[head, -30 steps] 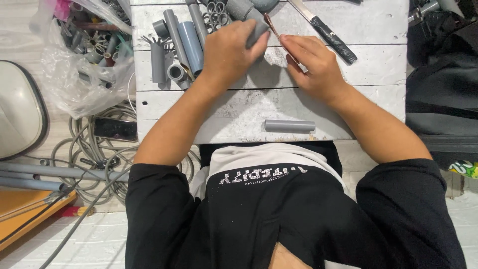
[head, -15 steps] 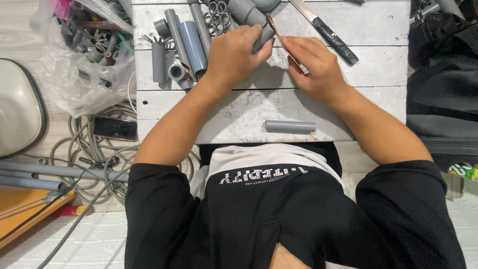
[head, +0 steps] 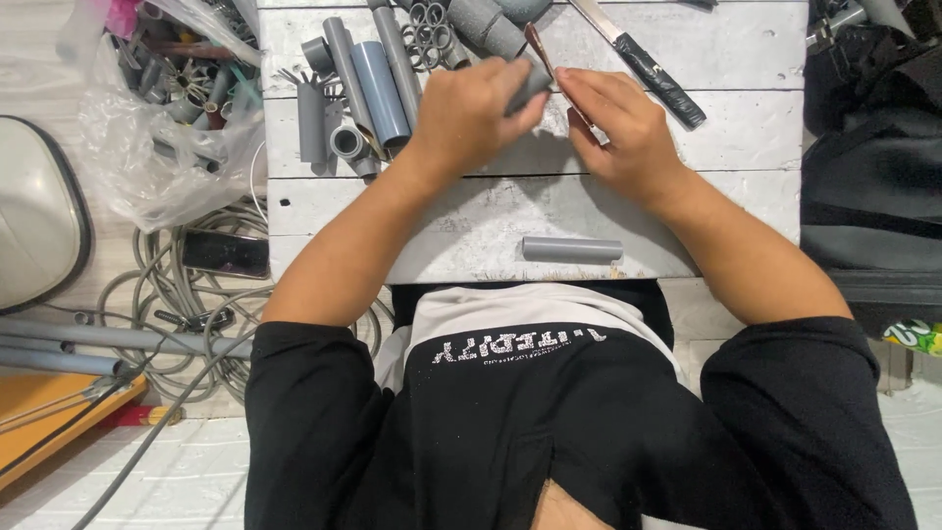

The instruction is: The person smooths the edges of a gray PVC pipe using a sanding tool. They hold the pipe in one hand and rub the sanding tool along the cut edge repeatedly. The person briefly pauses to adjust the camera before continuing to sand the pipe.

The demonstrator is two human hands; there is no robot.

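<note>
Not much in the way of packaging here. There's a crumpled clear plastic bag [head: 162,137] stuffed with grey fittings, sitting on the floor just left of the tabletop [head: 746,128]. Below it, a dark phone [head: 225,253] lies on the coiled cables, screen black. At the far right edge, a bit of green wrapper [head: 915,336] peeks in.

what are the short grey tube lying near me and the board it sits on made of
Short grey tube: probably plastic pipe, matte and uniformly grey, with square-cut ends. White slatted board: looks like painted wood, with plank seams and worn, scuffed paint.
</note>
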